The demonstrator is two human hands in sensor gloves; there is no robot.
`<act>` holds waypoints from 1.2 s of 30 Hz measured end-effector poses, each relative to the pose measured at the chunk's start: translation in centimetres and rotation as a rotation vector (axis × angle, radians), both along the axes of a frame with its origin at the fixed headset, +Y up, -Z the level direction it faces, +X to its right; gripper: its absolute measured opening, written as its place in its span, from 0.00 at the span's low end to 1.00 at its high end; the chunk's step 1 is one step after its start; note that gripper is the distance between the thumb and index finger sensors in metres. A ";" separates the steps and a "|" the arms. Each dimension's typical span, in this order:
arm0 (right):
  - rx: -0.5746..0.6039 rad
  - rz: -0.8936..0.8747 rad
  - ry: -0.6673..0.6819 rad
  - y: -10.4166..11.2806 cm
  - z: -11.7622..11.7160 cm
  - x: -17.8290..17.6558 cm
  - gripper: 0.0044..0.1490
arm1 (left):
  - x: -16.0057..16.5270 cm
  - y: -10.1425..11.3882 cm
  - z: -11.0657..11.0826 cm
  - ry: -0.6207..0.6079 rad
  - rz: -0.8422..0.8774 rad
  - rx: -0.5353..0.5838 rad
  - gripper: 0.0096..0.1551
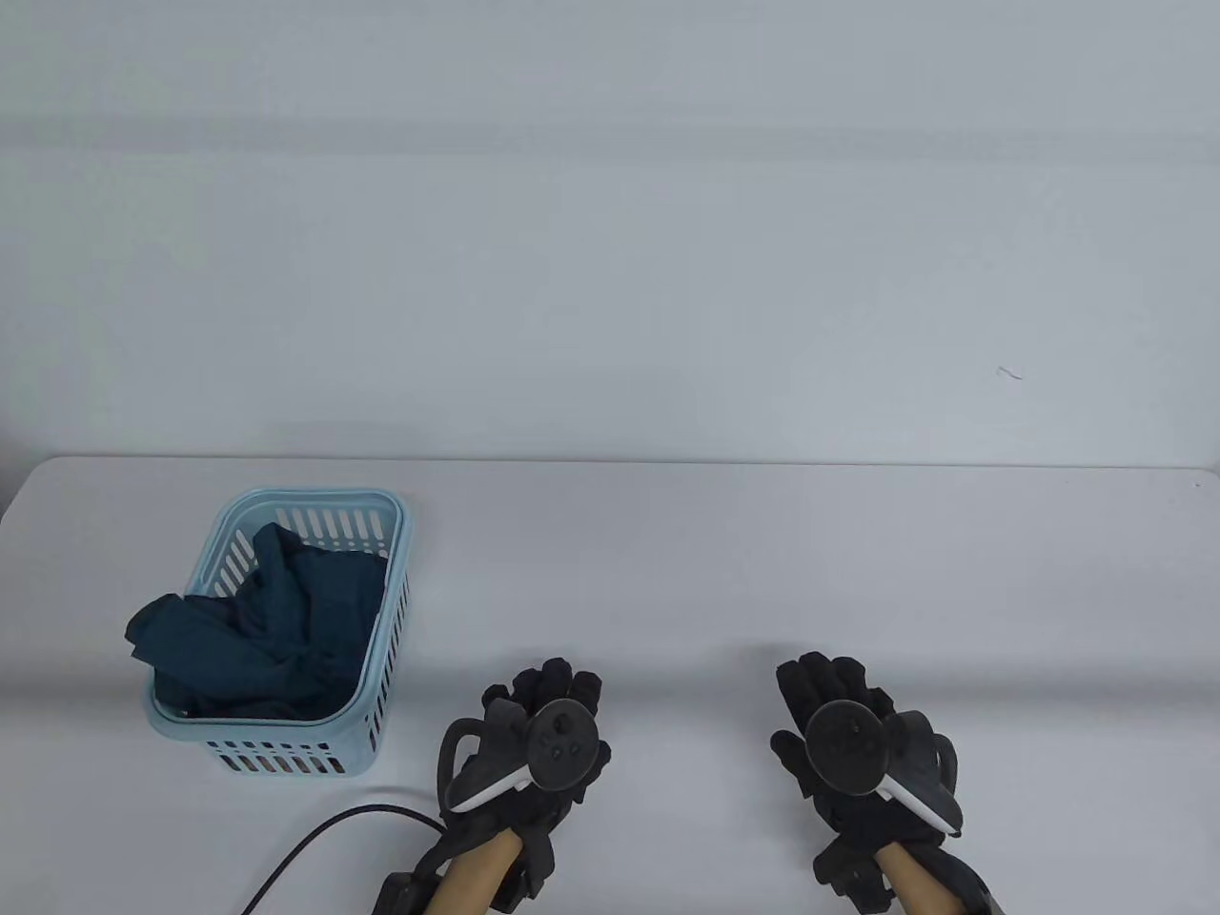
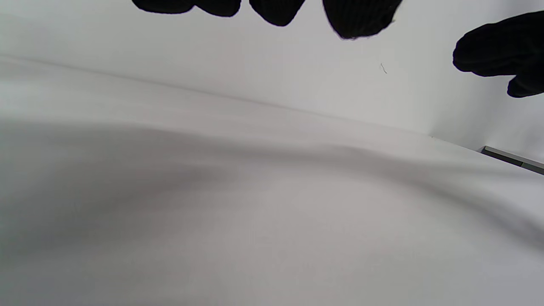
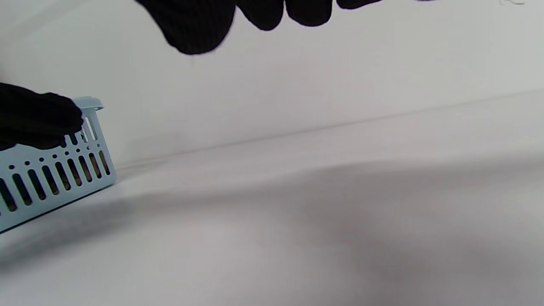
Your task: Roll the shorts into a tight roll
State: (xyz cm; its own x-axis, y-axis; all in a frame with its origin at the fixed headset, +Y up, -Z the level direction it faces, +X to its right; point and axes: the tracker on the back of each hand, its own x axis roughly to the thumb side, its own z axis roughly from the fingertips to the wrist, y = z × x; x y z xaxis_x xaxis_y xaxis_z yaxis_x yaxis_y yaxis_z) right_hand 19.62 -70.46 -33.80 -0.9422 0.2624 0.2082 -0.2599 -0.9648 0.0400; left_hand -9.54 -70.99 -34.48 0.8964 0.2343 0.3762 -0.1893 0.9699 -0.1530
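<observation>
Dark teal shorts (image 1: 253,629) are sitting bunched in the light blue slotted basket (image 1: 376,658), left of the left hand (image 1: 534,753), both hands' fingers (image 2: 357,19) hanging spread and gripping nothing; fabric is looking soft, light, floppy, so I'd be pinching the fold spilling over the rim.

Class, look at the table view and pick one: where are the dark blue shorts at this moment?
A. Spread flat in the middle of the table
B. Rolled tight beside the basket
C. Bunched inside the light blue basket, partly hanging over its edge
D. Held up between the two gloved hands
C: the shorts lie crumpled in the basket, one part draped over its left rim, while the left hand and right hand hold nothing.
</observation>
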 end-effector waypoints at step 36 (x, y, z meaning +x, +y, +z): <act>-0.067 0.036 0.040 -1.2 0.7 -0.8 0.43 | 0.8 -0.6 -0.1 -0.029 0.011 -0.008 0.40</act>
